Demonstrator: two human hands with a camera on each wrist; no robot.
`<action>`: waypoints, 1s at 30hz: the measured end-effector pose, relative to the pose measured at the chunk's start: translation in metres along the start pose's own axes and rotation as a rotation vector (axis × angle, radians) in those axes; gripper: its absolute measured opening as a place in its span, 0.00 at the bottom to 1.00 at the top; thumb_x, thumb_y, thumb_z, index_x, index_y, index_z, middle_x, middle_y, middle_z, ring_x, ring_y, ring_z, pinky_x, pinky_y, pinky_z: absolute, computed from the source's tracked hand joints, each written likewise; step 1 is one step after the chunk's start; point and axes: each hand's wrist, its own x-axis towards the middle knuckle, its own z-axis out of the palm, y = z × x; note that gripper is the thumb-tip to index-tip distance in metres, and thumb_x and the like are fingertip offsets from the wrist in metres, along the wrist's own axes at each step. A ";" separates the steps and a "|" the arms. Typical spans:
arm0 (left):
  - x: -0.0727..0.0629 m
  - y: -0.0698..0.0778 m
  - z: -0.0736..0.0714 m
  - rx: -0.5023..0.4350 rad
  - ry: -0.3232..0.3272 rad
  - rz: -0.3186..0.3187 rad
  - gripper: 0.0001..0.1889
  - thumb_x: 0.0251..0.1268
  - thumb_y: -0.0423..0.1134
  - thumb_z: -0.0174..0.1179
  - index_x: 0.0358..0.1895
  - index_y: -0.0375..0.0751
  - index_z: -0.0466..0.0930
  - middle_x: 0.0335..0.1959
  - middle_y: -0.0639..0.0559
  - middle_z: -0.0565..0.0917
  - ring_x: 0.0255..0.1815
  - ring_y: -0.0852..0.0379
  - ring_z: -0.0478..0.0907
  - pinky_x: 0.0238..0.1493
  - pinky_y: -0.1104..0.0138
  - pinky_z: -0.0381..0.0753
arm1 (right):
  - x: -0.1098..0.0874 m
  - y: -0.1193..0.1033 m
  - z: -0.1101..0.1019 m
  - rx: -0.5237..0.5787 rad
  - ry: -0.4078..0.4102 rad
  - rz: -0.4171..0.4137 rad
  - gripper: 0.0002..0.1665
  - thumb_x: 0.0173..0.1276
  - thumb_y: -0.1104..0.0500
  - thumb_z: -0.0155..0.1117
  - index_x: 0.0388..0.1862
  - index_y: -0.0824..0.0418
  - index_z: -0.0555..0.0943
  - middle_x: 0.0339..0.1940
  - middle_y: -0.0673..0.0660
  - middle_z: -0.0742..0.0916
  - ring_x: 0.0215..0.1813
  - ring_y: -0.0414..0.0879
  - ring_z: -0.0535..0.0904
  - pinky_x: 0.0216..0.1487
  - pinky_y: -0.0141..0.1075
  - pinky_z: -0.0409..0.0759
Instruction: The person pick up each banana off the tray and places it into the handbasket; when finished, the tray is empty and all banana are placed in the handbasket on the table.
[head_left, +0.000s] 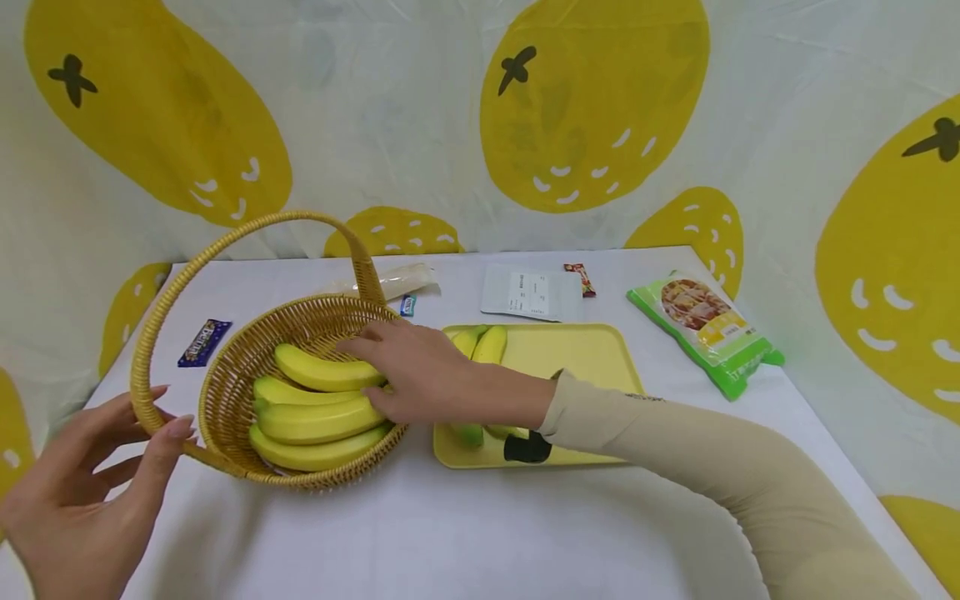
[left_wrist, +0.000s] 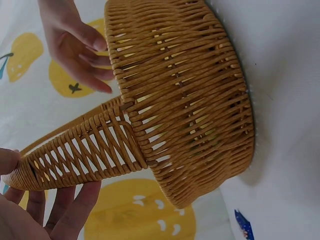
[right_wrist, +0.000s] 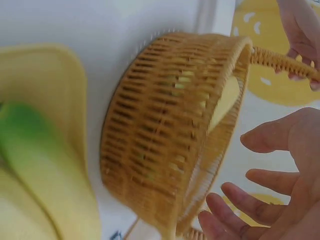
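A wicker basket (head_left: 225, 408) stands on the table at the left, its tall arched handle raised. Several yellow bananas (head_left: 318, 422) lie side by side inside it. My left hand (head_left: 90, 492) grips the handle's near left side, with thumb and fingers around it in the left wrist view. Over the basket's right rim reaches my right hand (head_left: 420, 371), close to the bananas. In the right wrist view its fingers (right_wrist: 267, 181) are spread and hold nothing. More bananas (head_left: 491, 344) rest on a yellow tray (head_left: 577, 346), partly hidden by the right forearm.
Behind the tray lie a pale labelled pouch (head_left: 528, 293) and a small red packet (head_left: 581, 279). A green food bag (head_left: 705, 329) is at the right. A blue wrapper (head_left: 205, 342) sits left of the basket; behind it are a clear packet (head_left: 411, 279) and a small teal packet (head_left: 408, 305).
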 end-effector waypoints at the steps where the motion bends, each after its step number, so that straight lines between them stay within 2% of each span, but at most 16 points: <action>1: 0.000 0.000 0.000 -0.003 0.000 0.002 0.24 0.56 0.19 0.75 0.59 0.30 0.86 0.44 0.55 0.88 0.39 0.62 0.84 0.39 0.81 0.82 | -0.003 0.004 -0.003 0.010 0.013 0.009 0.35 0.76 0.52 0.65 0.80 0.46 0.72 0.71 0.54 0.78 0.64 0.49 0.77 0.42 0.40 0.83; 7: 0.001 0.000 0.000 -0.011 0.006 0.009 0.24 0.56 0.18 0.75 0.58 0.28 0.86 0.42 0.55 0.88 0.38 0.62 0.84 0.39 0.80 0.82 | -0.025 0.025 -0.016 0.020 0.111 0.061 0.36 0.76 0.51 0.67 0.80 0.47 0.72 0.65 0.52 0.81 0.56 0.48 0.79 0.36 0.37 0.80; 11: 0.002 0.000 0.000 0.010 0.014 -0.006 0.24 0.56 0.19 0.75 0.58 0.30 0.87 0.42 0.56 0.88 0.39 0.62 0.84 0.39 0.81 0.82 | -0.039 0.039 -0.018 0.031 0.152 0.096 0.36 0.75 0.51 0.68 0.80 0.49 0.72 0.65 0.52 0.81 0.55 0.49 0.79 0.34 0.37 0.80; 14: 0.002 0.002 0.000 0.024 0.015 -0.018 0.24 0.57 0.20 0.76 0.59 0.33 0.87 0.43 0.57 0.88 0.39 0.62 0.84 0.39 0.81 0.81 | -0.048 0.047 -0.017 0.035 0.159 0.135 0.38 0.74 0.51 0.68 0.81 0.51 0.70 0.67 0.54 0.80 0.58 0.51 0.77 0.39 0.40 0.81; 18: 0.003 0.003 0.001 -0.001 0.004 -0.003 0.24 0.56 0.19 0.75 0.58 0.30 0.86 0.42 0.55 0.88 0.39 0.62 0.84 0.39 0.81 0.82 | -0.060 0.058 -0.011 0.019 0.153 0.201 0.43 0.74 0.47 0.69 0.84 0.54 0.66 0.71 0.60 0.76 0.64 0.57 0.74 0.46 0.44 0.83; 23: 0.002 0.003 0.002 -0.018 0.009 0.002 0.25 0.55 0.17 0.75 0.58 0.27 0.86 0.41 0.55 0.88 0.38 0.62 0.85 0.39 0.81 0.82 | -0.072 0.069 0.000 0.040 0.141 0.263 0.52 0.73 0.42 0.70 0.87 0.57 0.58 0.75 0.63 0.71 0.67 0.61 0.71 0.47 0.47 0.83; 30: 0.001 0.001 0.002 -0.009 0.025 0.002 0.24 0.55 0.17 0.75 0.58 0.27 0.86 0.43 0.56 0.89 0.37 0.64 0.85 0.38 0.81 0.81 | -0.083 0.078 0.014 0.084 0.132 0.328 0.58 0.71 0.38 0.70 0.88 0.57 0.54 0.76 0.66 0.70 0.69 0.63 0.71 0.50 0.53 0.84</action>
